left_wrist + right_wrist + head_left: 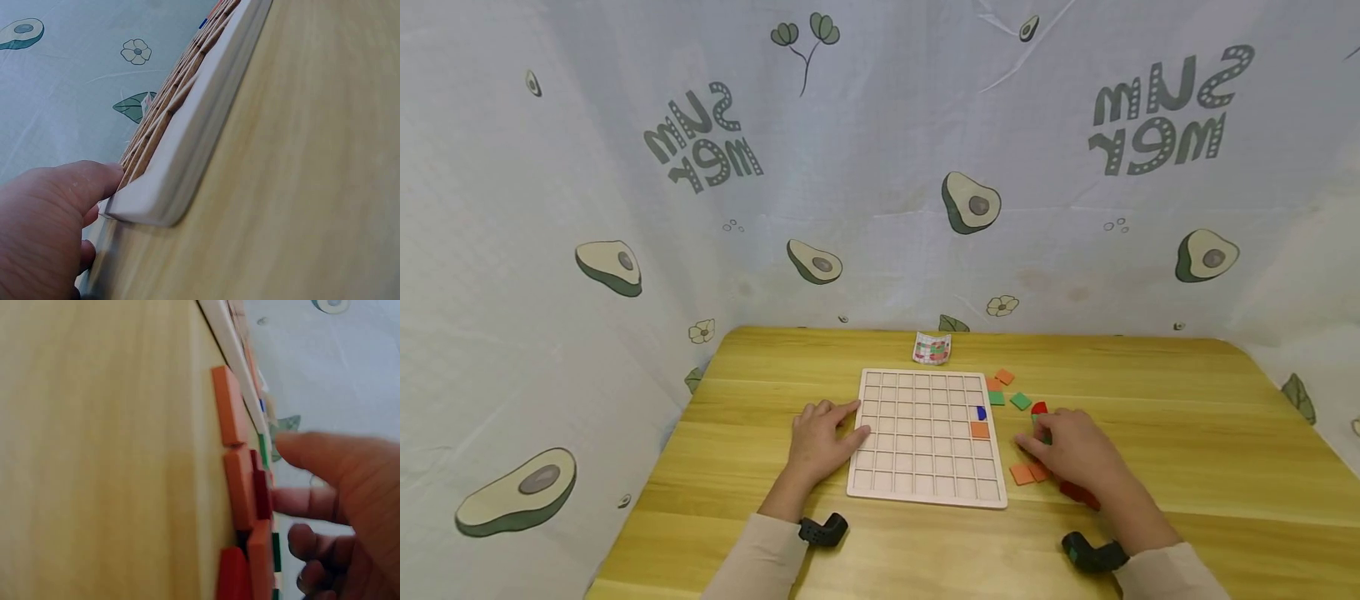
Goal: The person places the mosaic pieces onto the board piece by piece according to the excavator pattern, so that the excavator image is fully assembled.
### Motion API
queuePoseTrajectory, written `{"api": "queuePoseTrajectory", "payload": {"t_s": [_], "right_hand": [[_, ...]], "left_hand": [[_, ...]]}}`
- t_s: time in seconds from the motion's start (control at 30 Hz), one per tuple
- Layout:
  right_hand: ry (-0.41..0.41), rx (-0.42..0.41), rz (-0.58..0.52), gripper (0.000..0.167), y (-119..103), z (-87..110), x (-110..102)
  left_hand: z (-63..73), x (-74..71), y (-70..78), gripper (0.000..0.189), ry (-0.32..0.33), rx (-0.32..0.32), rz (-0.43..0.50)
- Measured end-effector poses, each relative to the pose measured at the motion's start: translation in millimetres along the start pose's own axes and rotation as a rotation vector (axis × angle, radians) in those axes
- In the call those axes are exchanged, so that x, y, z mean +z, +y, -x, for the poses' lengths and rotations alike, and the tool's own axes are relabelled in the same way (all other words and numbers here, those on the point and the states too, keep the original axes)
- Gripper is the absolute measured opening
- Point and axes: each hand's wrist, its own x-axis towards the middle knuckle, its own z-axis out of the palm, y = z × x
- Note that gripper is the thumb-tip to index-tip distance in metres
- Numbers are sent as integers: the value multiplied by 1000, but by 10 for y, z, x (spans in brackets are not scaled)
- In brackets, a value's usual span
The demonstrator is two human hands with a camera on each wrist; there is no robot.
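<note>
A pale wooden grid board (915, 457) lies on the table. In its right-hand column sit an orange square tile (980, 430) and a blue piece (981, 413). My left hand (822, 442) rests at the board's left edge, thumb and forefinger extended onto the rim. Right of the board, my right hand (1075, 450) reaches down among loose tiles. In the right wrist view its thumb and forefinger stand apart, the forefinger by a dark red piece (261, 495). Orange tiles (1022, 474) and a red piece (1079, 493) lie close below that hand, which partly hides the pile.
Behind the board stands a small curved card (932, 349) with a coloured grid pattern. Loose green tiles (1020, 401) and an orange tile (1004, 377) lie off the board's upper right. A printed curtain (880, 275) hangs behind the table.
</note>
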Motion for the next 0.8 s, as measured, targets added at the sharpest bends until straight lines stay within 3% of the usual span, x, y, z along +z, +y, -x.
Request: {"api": "queuePoseTrajectory", "payload": {"t_s": [0.23, 0.43, 0.57, 0.8], "right_hand": [[-19, -41, -50, 25, -20, 7, -15], [17, -58, -36, 21, -93, 1, 9], [37, -80, -55, 19, -194, 2, 19], [-13, -129, -92, 20, -420, -25, 85]], "left_hand": [[-8, -10, -3, 51, -1, -4, -4], [-10, -11, 4, 51, -8, -6, 0], [-2, -17, 10, 51, -9, -10, 3], [-1, -8, 18, 51, -5, -13, 6]]}}
